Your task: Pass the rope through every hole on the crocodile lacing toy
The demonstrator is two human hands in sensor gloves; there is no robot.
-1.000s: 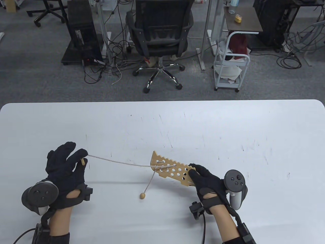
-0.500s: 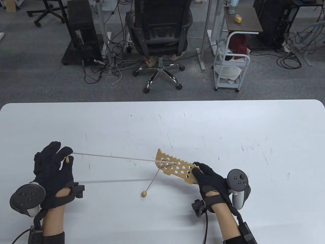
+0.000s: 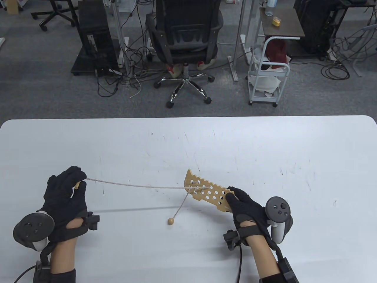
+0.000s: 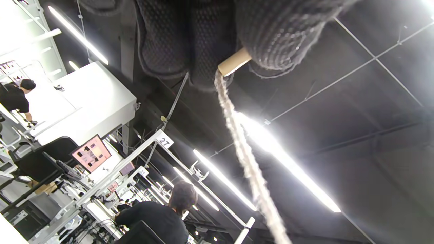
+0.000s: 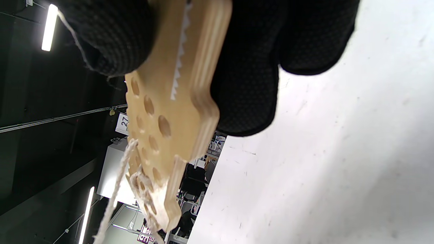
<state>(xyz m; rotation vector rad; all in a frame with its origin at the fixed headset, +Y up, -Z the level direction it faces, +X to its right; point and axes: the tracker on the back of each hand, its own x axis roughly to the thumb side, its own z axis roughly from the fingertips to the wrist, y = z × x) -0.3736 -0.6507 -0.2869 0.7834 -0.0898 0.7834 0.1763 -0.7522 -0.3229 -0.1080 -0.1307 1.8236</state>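
Here the right hand (image 3: 246, 210) grips one end of the wooden crocodile toy (image 3: 206, 193), thumb on one face and fingers on the other, as the right wrist view shows. The toy is held up off the white table (image 3: 265, 153), a little right of the middle of the near edge, and it slants from the hand up and leftward, its saw-toothed edge facing the far side. Rows of round holes run along its flat face; the ones nearest its free end carry a few passes of rope (image 3: 135, 184).

From those laced holes the rope runs left in a shallow sag to the left hand (image 3: 66, 194), which sits toward the near left corner of the table. That hand pinches the small wooden needle tip (image 4: 234, 62) at the rope's end between thumb and fingertips; the remaining fingers are loosely curled above it. The two hands are well apart, with the rope spanning the gap between them.

A second, shorter length of rope drops from the laced end of the toy down to a round wooden bead (image 3: 170, 221), which is near the table surface, towards the near edge; whether it touches cannot be told.
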